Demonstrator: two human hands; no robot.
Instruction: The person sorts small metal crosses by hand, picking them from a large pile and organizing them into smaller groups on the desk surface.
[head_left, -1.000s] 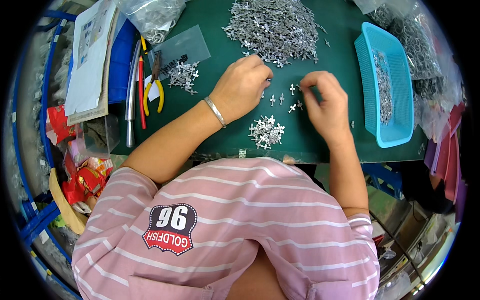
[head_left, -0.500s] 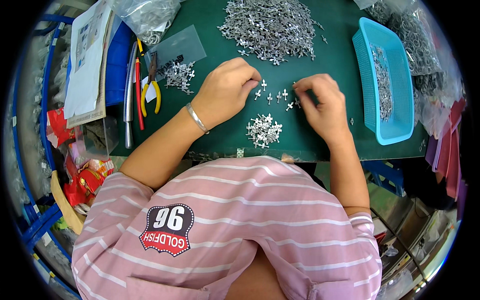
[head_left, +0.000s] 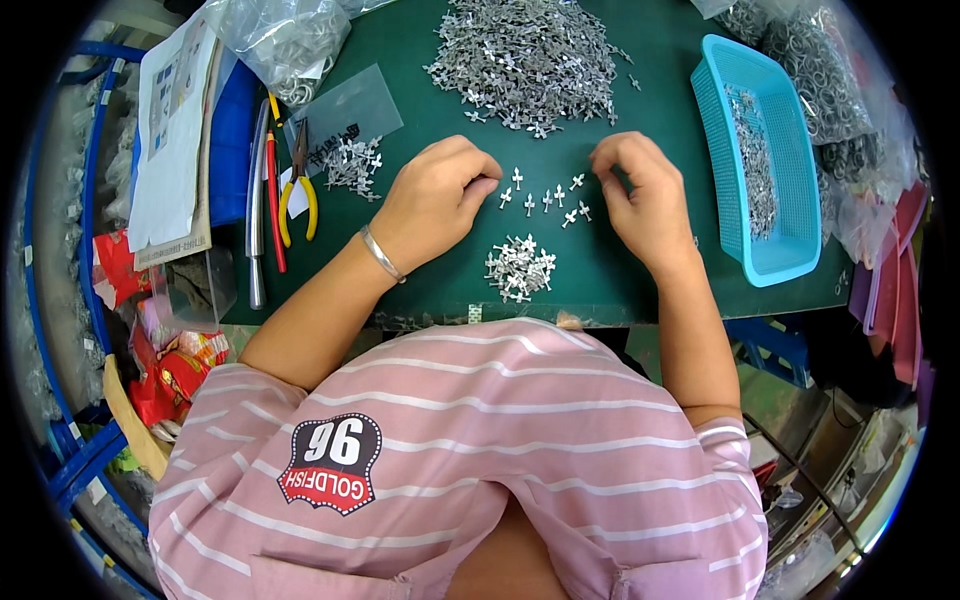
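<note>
Several small silver cross-shaped metal pieces (head_left: pixel 547 201) lie spread on the green table between my hands. My left hand (head_left: pixel 437 195) rests to their left, thumb pressed against the curled fingers; whatever it may hold is hidden. Right of the pieces, my right hand (head_left: pixel 642 195) is bent, with a gap between thumb and forefinger and nothing visible in it. One loose cross piece (head_left: pixel 576 181) lies closest to its fingertips. A small pile of cross pieces (head_left: pixel 520 268) sits nearer to me, and a large heap of them (head_left: pixel 522 65) lies at the far side.
Left on the table are yellow-handled pliers (head_left: pixel 300 190), a red pen-like stick (head_left: pixel 275 205), a metal rod (head_left: pixel 256 220), a clear plastic bag (head_left: pixel 370 100) and another small pile (head_left: pixel 350 165). A blue basket (head_left: pixel 708 130) with metal pieces stands right, beside bags of rings (head_left: pixel 815 85).
My right hand has drawn away from the loose pieces, and the cross piece at its fingertips now lies free on the table. My left hand has shifted slightly left and nearer. The view has moved slightly.
</note>
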